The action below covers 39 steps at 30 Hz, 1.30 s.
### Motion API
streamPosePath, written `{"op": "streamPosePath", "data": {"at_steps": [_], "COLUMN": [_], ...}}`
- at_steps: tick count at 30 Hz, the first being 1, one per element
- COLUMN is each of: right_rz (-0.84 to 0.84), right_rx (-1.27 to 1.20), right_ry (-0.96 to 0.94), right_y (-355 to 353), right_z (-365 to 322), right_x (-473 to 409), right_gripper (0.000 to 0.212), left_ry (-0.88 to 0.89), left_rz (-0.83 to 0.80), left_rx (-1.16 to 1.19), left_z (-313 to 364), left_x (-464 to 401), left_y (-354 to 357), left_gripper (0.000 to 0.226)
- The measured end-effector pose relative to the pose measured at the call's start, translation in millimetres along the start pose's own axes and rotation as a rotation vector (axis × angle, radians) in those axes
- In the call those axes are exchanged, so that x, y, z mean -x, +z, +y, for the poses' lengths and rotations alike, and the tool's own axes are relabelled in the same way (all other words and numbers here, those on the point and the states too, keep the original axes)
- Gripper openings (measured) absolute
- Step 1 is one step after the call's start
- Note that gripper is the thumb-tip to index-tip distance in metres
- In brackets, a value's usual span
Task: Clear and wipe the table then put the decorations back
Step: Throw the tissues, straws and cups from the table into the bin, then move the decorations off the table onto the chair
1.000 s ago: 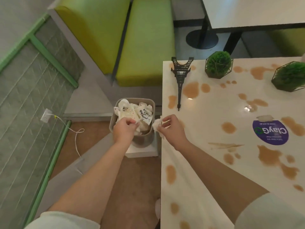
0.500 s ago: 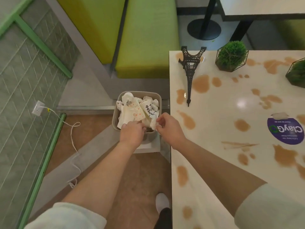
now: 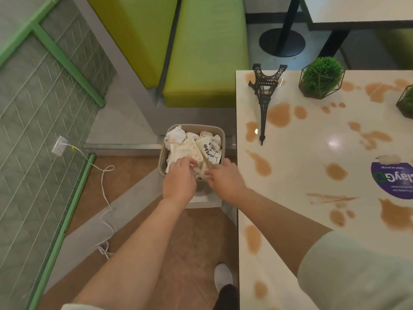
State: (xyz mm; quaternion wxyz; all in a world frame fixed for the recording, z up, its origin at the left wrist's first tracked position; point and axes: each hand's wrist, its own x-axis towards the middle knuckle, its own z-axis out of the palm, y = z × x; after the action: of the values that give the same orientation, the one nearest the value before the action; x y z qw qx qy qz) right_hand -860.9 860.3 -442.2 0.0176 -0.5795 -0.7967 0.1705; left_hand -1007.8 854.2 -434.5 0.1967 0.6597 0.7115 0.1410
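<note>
Hands over bin (image 3: 166,153), beside table (image 3: 312,153) edge. Left hand (image 3: 178,180) fingers curled down onto crumpled paper (image 3: 176,135) and dotted cup (image 3: 190,147) in the heap; right hand (image 3: 225,182) pinching a white tissue (image 3: 202,173) at the bin's near rim. Bin: squarish, rounded corners, beige plastic, packed to the brim with wrinkled napkins and paper cups (one with black script lettering). Tabletop: glossy, cream, hard-edged, blotched all over with tan spill stains (image 3: 279,115), ceiling light glaring off it. Still standing on it: dark metal lattice tower (image 3: 264,97) near the far left corner, spiky green ball plant (image 3: 321,77) in a wire geometric frame just right of it, second plant (image 3: 406,101) cut off at the right edge, round purple sticker (image 3: 393,182) with a torn paper scrap at its top. Beyond: smooth lime-green bench (image 3: 205,52), second table on a black round-footed pedestal. Left: pale green tiled wall, socket (image 3: 59,145) with white cable trailing over brown floor. White shoe (image 3: 222,276) below.
</note>
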Motion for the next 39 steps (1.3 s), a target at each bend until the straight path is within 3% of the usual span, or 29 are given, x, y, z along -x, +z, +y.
{"op": "streamPosePath", "data": {"at_steps": [2, 5, 11, 22, 27, 34, 39], "right_rz": [-0.028, -0.07, 0.186, 0.289, 0.265, 0.082, 0.094], "right_rx": [0.11, 0.087, -0.295, -0.412, -0.391, -0.209, -0.203], "right_ry": [-0.062, -0.038, 0.152, 0.527, 0.567, 0.602, 0.633], "right_y": [1, -2, -33, -95, -106, -108, -99], "right_z": [1, 3, 13, 74, 98, 128, 140], "right_x": [7, 15, 34, 64, 46, 0, -31], "right_gripper": [0.037, 0.04, 0.029, 0.023, 0.024, 0.037, 0.041], "left_ry": [-0.013, -0.009, 0.021, 0.04, 0.024, -0.005, -0.002], "left_rz": [-0.009, -0.007, 0.009, -0.059, -0.076, -0.056, -0.07], "left_rx": [0.002, 0.018, 0.037, 0.073, 0.1, 0.11, 0.094], "left_z": [0, 5, 30, 110, 127, 147, 156], "left_x": [2, 4, 8, 0, -23, -56, -74], "left_y": [-1, -3, -9, -3, 8, 21, 25], "left_gripper": [0.03, 0.027, 0.019, 0.019, 0.016, 0.016, 0.019]}}
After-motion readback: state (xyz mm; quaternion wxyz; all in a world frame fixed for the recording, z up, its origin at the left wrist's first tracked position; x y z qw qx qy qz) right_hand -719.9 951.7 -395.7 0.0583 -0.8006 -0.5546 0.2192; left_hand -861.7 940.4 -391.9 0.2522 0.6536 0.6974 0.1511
